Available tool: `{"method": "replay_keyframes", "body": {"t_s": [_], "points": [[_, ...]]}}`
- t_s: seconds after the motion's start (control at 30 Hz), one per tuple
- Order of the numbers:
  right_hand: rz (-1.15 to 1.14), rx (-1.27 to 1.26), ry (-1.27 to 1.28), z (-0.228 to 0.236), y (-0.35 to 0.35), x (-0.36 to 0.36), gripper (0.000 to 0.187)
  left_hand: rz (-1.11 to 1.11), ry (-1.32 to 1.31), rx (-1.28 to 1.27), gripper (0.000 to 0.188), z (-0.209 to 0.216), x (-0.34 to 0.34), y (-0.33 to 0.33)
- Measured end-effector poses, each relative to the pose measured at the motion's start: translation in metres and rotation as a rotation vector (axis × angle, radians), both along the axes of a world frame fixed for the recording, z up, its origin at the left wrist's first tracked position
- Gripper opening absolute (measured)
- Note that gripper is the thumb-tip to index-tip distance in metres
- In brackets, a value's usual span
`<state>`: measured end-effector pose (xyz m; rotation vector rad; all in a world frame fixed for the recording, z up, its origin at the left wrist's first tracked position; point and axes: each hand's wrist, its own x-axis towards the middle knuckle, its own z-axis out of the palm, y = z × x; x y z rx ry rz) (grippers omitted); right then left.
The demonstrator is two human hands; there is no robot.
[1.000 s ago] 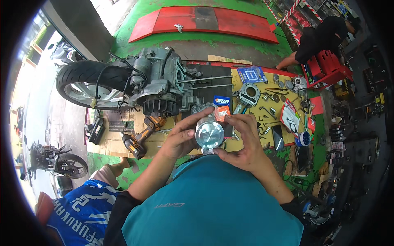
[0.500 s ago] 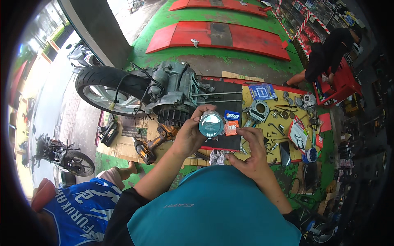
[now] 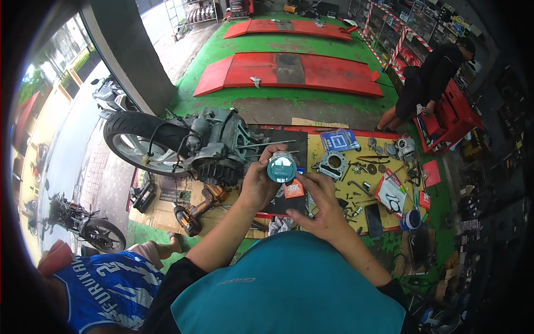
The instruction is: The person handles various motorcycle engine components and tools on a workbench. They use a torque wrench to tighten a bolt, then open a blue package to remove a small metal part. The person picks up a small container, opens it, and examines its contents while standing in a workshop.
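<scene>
Head view | left hand (image 3: 257,186): grip wrapped around piston (image 3: 282,168), shiny round crown showing, above black mat (image 3: 285,135) | right hand (image 3: 322,203): grip loose, spread, near orange packet (image 3: 295,190) | engine (image 3: 216,139) to left, cylinder block (image 3: 325,168) to right

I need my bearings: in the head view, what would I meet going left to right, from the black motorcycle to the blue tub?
Black motorcycle → orange-and-black power tool → left hand holding the shiny piston → right hand → dark phone → round blue tub.
</scene>
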<state>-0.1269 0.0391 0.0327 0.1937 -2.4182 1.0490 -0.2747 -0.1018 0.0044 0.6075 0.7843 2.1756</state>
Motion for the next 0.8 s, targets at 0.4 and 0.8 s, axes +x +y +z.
{"method": "replay_keyframes", "body": {"t_s": [0.4,0.8], "points": [[0.020,-0.039,-0.069,-0.005,0.046,0.022,0.083,0.032,0.014,-0.022,0.052,0.002,0.023,0.048],[0.059,-0.031,-0.028,-0.010,0.067,0.028,0.085,0.088,0.029,-0.048,0.052,0.002,0.037,0.070]]}}
